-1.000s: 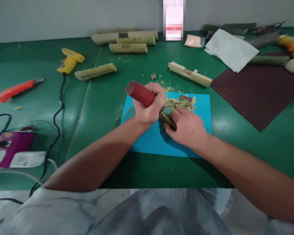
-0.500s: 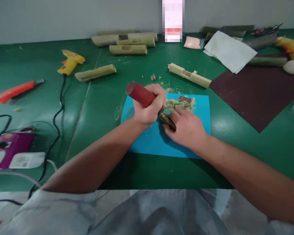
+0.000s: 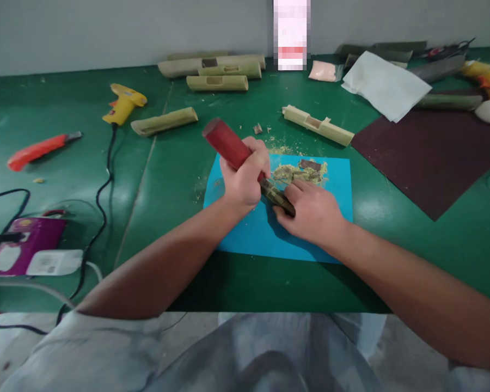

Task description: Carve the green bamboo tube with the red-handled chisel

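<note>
Left hand (image 3: 245,177) clenched round red tool handle (image 3: 225,141); right hand (image 3: 314,211) pinches bamboo strip (image 3: 278,198), touching left grip, long axis slanting toward right wrist.

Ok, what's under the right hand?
A dark bamboo piece sticks out from under the right hand, lying on the blue mat. Its other end is covered. The left hand holds a red tool; its tip is hidden.

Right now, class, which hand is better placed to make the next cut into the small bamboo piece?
Left, probably. The left hand grips the red-handled tool, angled down onto the small bamboo piece; the right hand pins that piece on the blue mat.
</note>
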Tool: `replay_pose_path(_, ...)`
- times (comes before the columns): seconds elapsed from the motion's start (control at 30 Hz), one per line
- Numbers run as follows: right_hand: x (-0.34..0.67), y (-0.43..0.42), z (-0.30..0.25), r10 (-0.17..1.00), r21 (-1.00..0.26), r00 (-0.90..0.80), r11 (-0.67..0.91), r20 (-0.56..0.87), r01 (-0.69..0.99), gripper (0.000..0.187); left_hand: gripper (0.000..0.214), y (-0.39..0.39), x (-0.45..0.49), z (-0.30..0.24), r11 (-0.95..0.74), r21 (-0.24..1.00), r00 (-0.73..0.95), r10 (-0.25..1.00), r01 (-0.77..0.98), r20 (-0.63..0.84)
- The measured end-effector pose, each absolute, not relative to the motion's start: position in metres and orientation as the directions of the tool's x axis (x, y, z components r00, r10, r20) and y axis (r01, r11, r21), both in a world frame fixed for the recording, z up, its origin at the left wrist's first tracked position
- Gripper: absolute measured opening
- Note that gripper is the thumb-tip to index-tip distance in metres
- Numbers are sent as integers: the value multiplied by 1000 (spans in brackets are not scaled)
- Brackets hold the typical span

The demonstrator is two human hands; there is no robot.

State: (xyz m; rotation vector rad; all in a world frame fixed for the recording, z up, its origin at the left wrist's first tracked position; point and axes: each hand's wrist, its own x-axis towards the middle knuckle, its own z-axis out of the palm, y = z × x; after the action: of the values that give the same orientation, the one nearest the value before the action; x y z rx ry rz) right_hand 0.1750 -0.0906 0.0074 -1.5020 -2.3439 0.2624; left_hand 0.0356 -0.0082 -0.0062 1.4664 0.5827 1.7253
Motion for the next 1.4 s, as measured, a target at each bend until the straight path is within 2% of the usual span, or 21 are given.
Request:
replay_pose_path(0.17,175,-91,7,917,-333,-357,397,175,855,19,50,-4,35,-12,-570,815,24,818,-107,575)
replay_pose_path(0.27,175,-92,7,916,-335,-358,399,179,854,19,47,-8,35,-10,-551,831,30,832,-79,554)
replay_pose_path(0.37,175,-92,7,917,-338,-358,398,175,853,19,42,-10,36,-3,-544,836,25,837,-77,547)
replay_pose_path(0.47,174,-92,7,907,-346,-379,420,182,839,20,43,-11,37,2,-569,817,98,812,-93,576)
replay_pose_path(0.57,175,-92,6,898,-357,-393,439,196,825,20,44,-15,36,4,-506,856,153,843,-103,516)
replay_pose_path(0.63,177,-92,5,899,-366,-387,436,204,822,19,42,-18,35,3,-474,869,128,862,-143,491)
replay_pose_path(0.77,178,-91,6,901,-372,-379,432,210,821,18,36,-18,37,0,-526,822,-7,843,-217,538)
replay_pose_path(1.13,177,-92,8,912,-361,-370,409,174,838,18,45,-16,39,4,-517,853,-12,855,-67,518)
replay_pose_path(1.33,174,-95,6,911,-356,-372,411,176,839,20,45,-17,36,7,-478,872,134,863,-103,488)
replay_pose_path(1.4,174,-95,6,912,-345,-367,409,183,845,20,45,-17,35,3,-449,884,103,881,-129,462)
